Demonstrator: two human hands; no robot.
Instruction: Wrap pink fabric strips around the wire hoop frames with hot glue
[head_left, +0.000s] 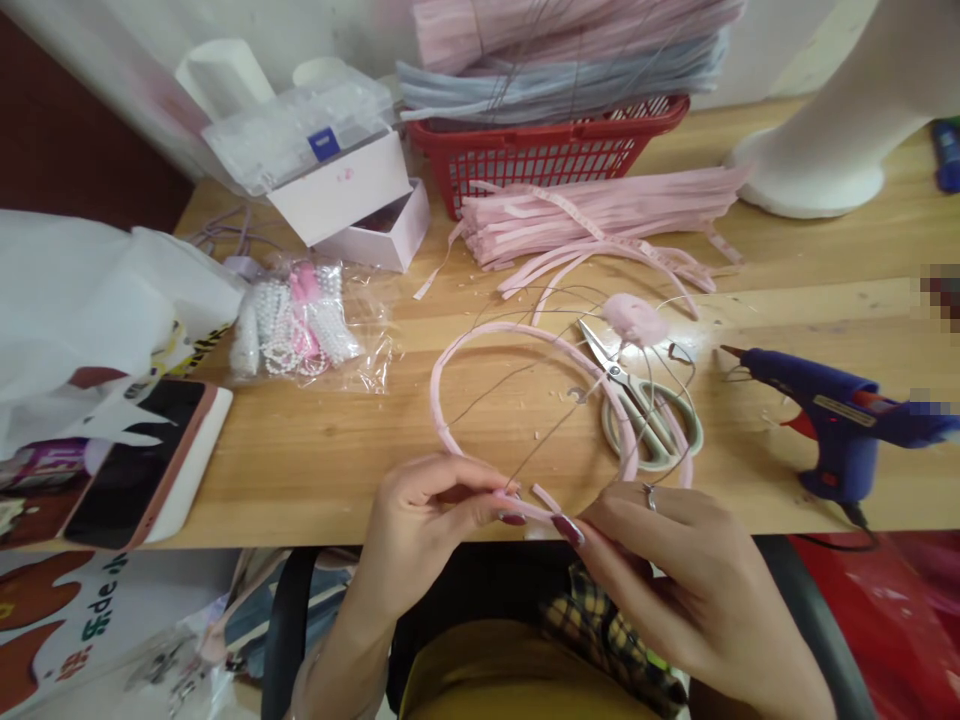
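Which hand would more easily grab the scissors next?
Probably the right hand: the scissors lie just beyond it, on its side. The left hand sits farther off. The fingers of both hands pinch the pink headband, so one must let go first.

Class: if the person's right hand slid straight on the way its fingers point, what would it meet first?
The right hand points left, so it would probably first meet the left hand, whose fingertips pinch the same pink headband; depth is hard to judge.
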